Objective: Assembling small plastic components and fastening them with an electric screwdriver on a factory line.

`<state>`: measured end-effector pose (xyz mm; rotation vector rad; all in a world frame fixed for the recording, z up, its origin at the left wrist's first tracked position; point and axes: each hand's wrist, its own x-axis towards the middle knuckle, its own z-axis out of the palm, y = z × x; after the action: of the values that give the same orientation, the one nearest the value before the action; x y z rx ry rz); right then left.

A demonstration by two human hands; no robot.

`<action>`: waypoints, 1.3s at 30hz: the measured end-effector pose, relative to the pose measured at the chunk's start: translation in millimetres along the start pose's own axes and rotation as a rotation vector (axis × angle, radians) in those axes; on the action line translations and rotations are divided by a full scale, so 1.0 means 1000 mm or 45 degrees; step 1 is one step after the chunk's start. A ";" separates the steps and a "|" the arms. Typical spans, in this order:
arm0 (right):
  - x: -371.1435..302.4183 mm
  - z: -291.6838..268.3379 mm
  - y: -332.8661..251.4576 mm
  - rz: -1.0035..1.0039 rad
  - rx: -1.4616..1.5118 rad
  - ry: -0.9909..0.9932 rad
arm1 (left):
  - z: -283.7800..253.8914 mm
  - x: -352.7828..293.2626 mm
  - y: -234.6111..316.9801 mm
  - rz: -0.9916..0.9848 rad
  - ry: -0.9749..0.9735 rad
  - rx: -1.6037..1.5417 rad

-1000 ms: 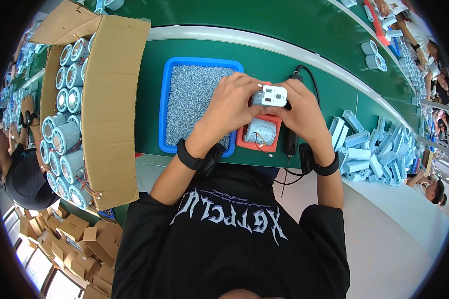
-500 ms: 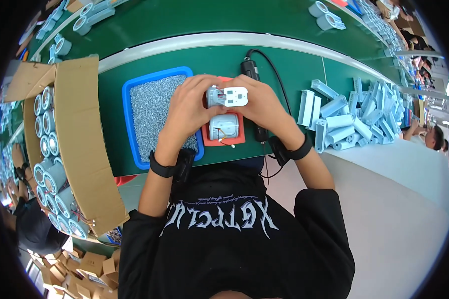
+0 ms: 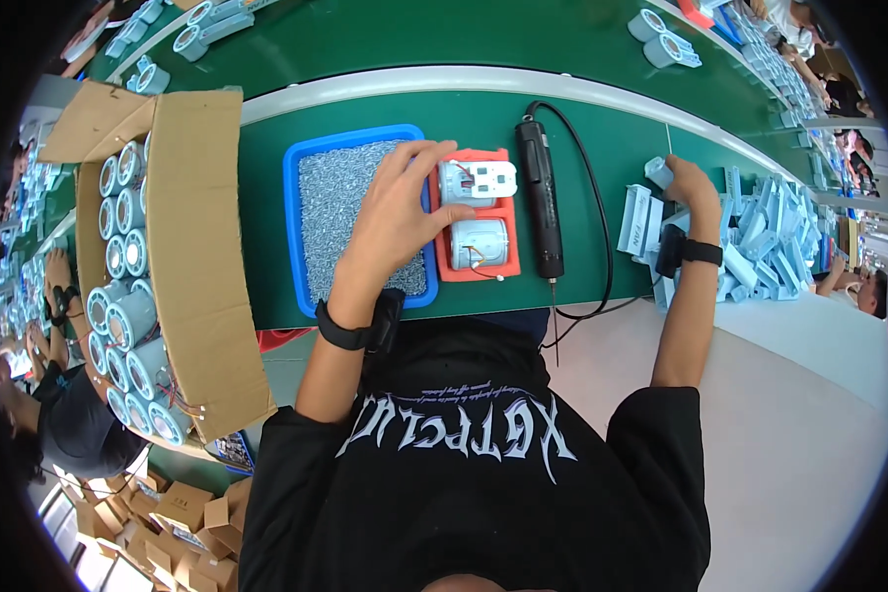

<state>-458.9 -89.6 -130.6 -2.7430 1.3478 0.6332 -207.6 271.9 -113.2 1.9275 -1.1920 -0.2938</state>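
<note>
A red fixture [image 3: 512,217] on the bench bears two light blue cylindrical housings. The far housing [image 3: 452,185] has a white plate with square holes [image 3: 493,179] on it; the near housing [image 3: 480,237] has thin coloured wires with a small white connector. My left hand [image 3: 397,207] grips the far housing from its left side, thumb below and fingers above. Out to the right, at the edge of a pile of light blue plastic handles [image 3: 760,237], my right hand [image 3: 694,185] is closed on one light blue handle [image 3: 659,172]; its fingers are partly hidden.
A blue tray [image 3: 293,217] of small metal screws lies left of the fixture. Right of it is a black electric screwdriver [image 3: 540,197] with a looping cable. A cardboard box [image 3: 202,266] of similar housings stands at the left. Other people work nearby.
Both hands were together on the housing above the fixture. Now the housing sits in the fixture's far place under my left hand, and my right hand has moved right to a handle.
</note>
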 end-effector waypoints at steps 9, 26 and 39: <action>-0.127 -0.118 -0.123 -0.205 1.068 0.156 | -0.011 -0.036 0.026 0.328 -0.395 -0.205; -0.171 -0.016 -0.193 -1.011 2.171 0.494 | 0.034 -0.053 0.029 -0.198 0.065 -1.060; -0.169 -0.017 -0.200 -1.311 1.821 0.445 | 0.039 -0.055 0.022 0.099 0.018 -0.646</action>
<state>-392.1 159.8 -84.9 -1.7905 0.0064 -0.6567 -272.7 292.6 -133.3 1.4373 -1.0566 -0.4881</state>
